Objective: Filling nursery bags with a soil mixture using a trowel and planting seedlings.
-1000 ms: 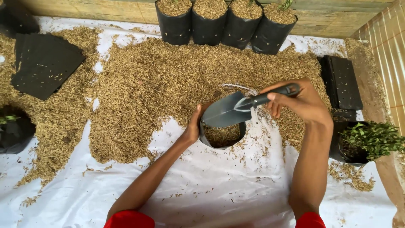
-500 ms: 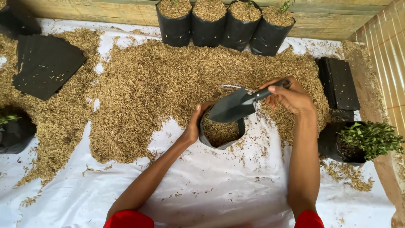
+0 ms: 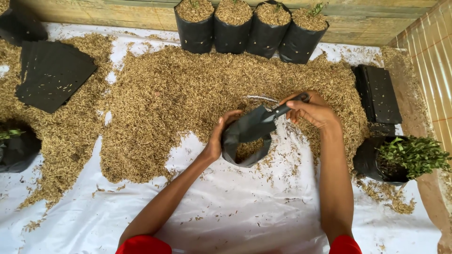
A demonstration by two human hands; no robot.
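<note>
Head view: left hand (image 3: 217, 141) grips the rim of the black grow bag (image 3: 247, 151) on its left side, holding it open. Right hand (image 3: 313, 110) is closed round the trowel (image 3: 258, 123) handle; its long axis slants down-left, blade over the bag mouth, husk heap (image 3: 188, 89) just behind.

Four filled black bags (image 3: 249, 26) are lined along the wooden wall (image 3: 367, 19); flat bags (image 3: 52, 73) are stacked left, and a potted seedling (image 3: 400, 157) is seen right.
</note>
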